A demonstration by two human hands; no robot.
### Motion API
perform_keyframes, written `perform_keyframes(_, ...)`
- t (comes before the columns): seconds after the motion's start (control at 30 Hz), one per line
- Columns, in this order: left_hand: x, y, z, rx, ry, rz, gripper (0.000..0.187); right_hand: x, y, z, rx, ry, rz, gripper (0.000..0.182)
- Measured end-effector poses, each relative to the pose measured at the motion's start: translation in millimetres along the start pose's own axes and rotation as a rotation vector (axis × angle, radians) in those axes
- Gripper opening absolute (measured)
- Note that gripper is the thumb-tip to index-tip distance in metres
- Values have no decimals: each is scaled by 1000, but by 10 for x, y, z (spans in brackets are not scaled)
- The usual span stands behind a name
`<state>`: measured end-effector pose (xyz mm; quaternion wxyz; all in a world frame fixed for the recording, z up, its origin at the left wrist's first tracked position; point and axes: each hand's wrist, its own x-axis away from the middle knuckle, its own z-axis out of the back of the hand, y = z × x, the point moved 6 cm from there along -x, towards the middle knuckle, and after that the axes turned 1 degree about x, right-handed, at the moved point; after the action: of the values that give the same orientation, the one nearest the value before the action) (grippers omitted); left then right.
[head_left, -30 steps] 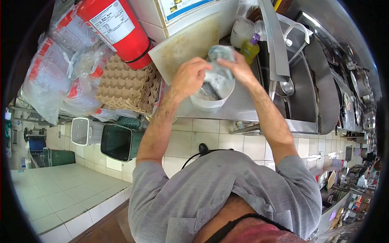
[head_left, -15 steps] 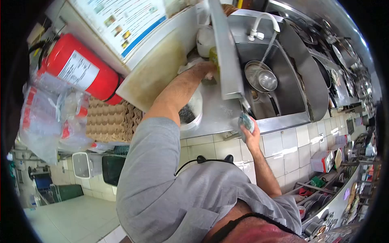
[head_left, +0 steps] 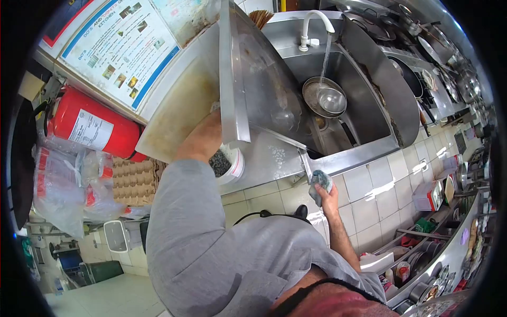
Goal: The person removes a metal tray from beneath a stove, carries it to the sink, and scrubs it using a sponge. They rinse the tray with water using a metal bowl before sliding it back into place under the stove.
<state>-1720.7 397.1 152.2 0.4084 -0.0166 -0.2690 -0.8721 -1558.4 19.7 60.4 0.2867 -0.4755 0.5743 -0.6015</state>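
Observation:
My right hand (head_left: 329, 198) is closed around a wet grey-green scrubbing pad (head_left: 318, 186), in front of the sink's front edge. A narrow metal strip (head_left: 306, 165), perhaps a blade, extends upward from the pad. My left forearm (head_left: 203, 138) reaches over the counter, and the hand is hidden behind the upright metal panel (head_left: 234, 79). Below that forearm stands a white bucket (head_left: 236, 168) with dark scouring material inside. Water runs from the white tap (head_left: 317, 17) into a pan (head_left: 311, 95) holding a metal bowl (head_left: 332, 100) in the sink (head_left: 361, 108).
A pale board (head_left: 182, 105) leans at the left of the counter, near a red fire extinguisher (head_left: 79, 127) and egg trays (head_left: 135, 181). Pans and utensils crowd the right side. Shelves (head_left: 417, 240) with pots stand at the lower right.
The view has shifted, showing more of the panel. My left hand has gone out of sight behind it. My right hand still grips the pad, now slightly lower and farther from the sink edge.

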Motion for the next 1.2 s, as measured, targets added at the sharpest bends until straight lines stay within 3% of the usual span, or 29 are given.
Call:
perform_keyframes(0.13, 648, -169, 532, 407, 343, -30, 26, -54, -267, -308, -122, -246, -118, 38)
perform_keyframes(0.3, 1765, -43, 786, 669, 753, -80, 28, -185, -746, -854, -251, -610, -152, 54)
perform_keyframes(0.43, 2674, 663, 458, 516, 1056, 113, 27, -157, -1216, -1354, -267, -699, -218, 49)
perform_keyframes(0.5, 2959, 938, 299, 140, 1287, 124, 24, -110, -1388, -1641, -271, -800, -239, 45)
perform_keyframes(0.6, 3128, 1105, -13, 282, 1248, 220, 23, -145, -1410, -2003, -330, -847, -136, 42)
perform_keyframes(0.63, 3123, 1066, -147, 492, 1199, 261, 22, -127, -1422, -2053, -324, -861, -144, 42)
perform_keyframes(0.67, 3169, 1112, -207, 492, 1208, 273, 22, -107, -1419, -2092, -317, -859, -197, 41)
perform_keyframes(0.77, 3188, 1255, -344, 626, 1088, 120, 26, 11, -1479, -2132, -333, -898, -276, 39)
perform_keyframes(0.87, 3247, 1449, -307, 359, 1053, -50, 33, -23, -1407, -2119, -366, -950, -303, 38)
perform_keyframes(1.13, 3291, 1245, -341, 461, 1116, -22, 35, 62, -1469, -2170, -484, -1054, -270, 35)
perform_keyframes(1.2, 3308, 1246, -305, 266, 1176, -30, 37, 40, -1431, -2215, -464, -1028, -249, 35)
